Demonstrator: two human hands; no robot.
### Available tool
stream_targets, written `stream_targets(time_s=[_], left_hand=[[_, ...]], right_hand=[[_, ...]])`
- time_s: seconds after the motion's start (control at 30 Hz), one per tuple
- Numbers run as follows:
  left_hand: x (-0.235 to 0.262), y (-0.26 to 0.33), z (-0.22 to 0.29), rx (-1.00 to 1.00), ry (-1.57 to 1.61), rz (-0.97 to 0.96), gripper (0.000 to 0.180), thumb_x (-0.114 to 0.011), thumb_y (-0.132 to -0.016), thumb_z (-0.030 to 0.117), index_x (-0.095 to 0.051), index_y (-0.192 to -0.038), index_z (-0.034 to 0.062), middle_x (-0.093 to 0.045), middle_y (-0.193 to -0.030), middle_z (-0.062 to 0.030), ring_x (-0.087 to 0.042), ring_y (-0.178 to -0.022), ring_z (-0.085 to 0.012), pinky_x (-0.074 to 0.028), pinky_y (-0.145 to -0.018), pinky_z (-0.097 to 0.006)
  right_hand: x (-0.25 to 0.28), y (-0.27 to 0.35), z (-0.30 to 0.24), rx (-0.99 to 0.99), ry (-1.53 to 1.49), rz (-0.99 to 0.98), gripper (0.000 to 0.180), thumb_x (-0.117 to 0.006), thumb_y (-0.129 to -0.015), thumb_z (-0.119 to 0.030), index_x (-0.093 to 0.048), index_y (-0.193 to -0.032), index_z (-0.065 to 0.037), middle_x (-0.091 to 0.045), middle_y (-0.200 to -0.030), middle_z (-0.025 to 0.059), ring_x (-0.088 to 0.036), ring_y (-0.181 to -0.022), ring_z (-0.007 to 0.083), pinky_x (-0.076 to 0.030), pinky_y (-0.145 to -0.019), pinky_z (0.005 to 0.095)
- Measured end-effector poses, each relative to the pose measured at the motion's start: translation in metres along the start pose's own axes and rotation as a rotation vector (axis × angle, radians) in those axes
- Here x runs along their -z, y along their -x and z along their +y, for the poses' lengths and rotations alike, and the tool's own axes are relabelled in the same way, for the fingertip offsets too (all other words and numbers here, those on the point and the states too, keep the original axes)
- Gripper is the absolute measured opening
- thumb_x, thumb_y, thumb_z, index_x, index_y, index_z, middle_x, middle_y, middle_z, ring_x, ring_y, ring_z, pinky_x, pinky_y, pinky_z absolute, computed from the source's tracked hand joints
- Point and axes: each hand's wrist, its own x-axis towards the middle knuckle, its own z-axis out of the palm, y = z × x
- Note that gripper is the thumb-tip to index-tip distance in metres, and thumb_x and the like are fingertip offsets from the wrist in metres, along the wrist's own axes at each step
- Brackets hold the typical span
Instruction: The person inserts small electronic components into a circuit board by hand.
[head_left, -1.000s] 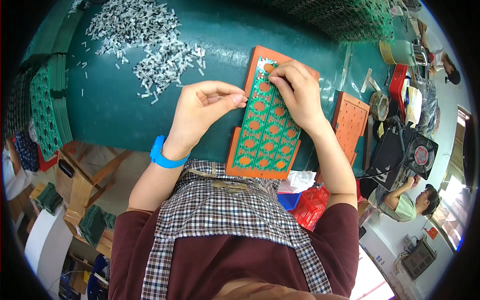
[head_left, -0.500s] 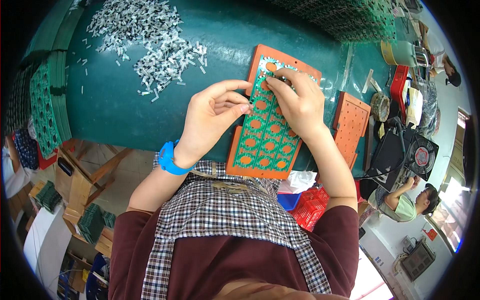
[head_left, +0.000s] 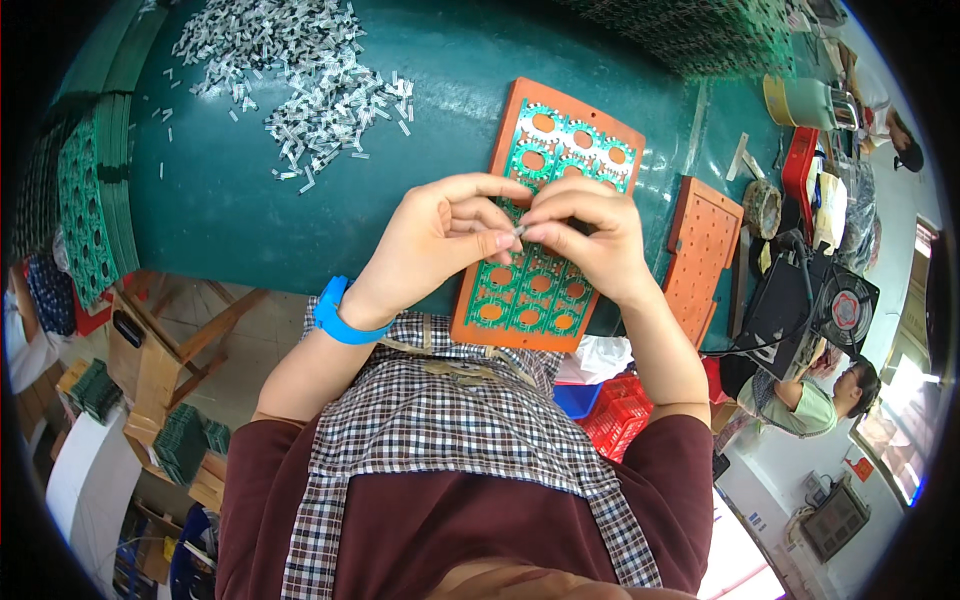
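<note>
Over the middle of a green circuit board panel (head_left: 540, 262), my left hand (head_left: 440, 222) and my right hand (head_left: 592, 235) meet fingertip to fingertip. Both pinch a tiny greyish component (head_left: 519, 231), partly hidden by the fingers. The panel has rows of ring-shaped boards with round openings and lies on an orange-brown fixture plate (head_left: 512, 338). Small white and dark parts show around the rings at its far end. To the far left on the table is a large heap of small clear-and-dark components (head_left: 330, 105).
A second orange-brown plate (head_left: 705, 250) lies right of the fixture on the green table (head_left: 240, 235). Stacked green panels (head_left: 95, 200) stand at the left edge, more (head_left: 690, 40) at the far right. A black fan (head_left: 842, 312) and a seated co-worker (head_left: 815, 400) are on the right.
My right hand has come back from the panel's far part to meet my left fingertips at the tiny component. The left hand has shifted slightly right; the fixture has moved slightly away.
</note>
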Motion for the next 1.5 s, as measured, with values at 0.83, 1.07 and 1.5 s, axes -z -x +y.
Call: stream_targets(time_s=[0.83, 1.07, 1.5], left_hand=[[-0.003, 0.001, -0.007, -0.290, -0.522, 0.364, 0.015, -0.060, -0.086, -0.003, -0.067, -0.100, -0.0022, -0.065, -0.089, -0.0088, -0.067, -0.082, -0.0151, -0.053, -0.070, -0.024], [-0.006, 0.001, -0.005, -0.284, -0.529, 0.371, 0.020, -0.057, -0.087, -0.004, -0.065, -0.105, -0.0027, -0.066, -0.094, -0.0115, -0.068, -0.087, -0.0168, -0.054, -0.075, -0.026], [-0.005, 0.005, -0.008, -0.275, -0.504, 0.362, 0.024, -0.057, -0.087, -0.004, -0.063, -0.110, -0.0016, -0.068, -0.096, -0.0124, -0.068, -0.090, -0.0175, -0.055, -0.078, -0.028]], right_hand=[[0.004, -0.015, 0.006, 0.067, 0.630, 0.057, 0.009, -0.065, -0.081, -0.006, -0.059, -0.087, -0.004, -0.057, -0.085, 0.0079, -0.057, -0.082, 0.0274, -0.047, -0.073, 0.0386], [0.002, -0.015, 0.007, 0.099, 0.686, 0.088, 0.010, -0.067, -0.079, -0.008, -0.060, -0.085, -0.004, -0.057, -0.083, 0.0066, -0.058, -0.080, 0.0261, -0.047, -0.071, 0.0382], [-0.002, -0.014, 0.006, 0.082, 0.729, 0.127, 0.012, -0.069, -0.077, -0.010, -0.060, -0.084, -0.004, -0.059, -0.081, 0.0058, -0.059, -0.077, 0.0250, -0.048, -0.068, 0.0369]])
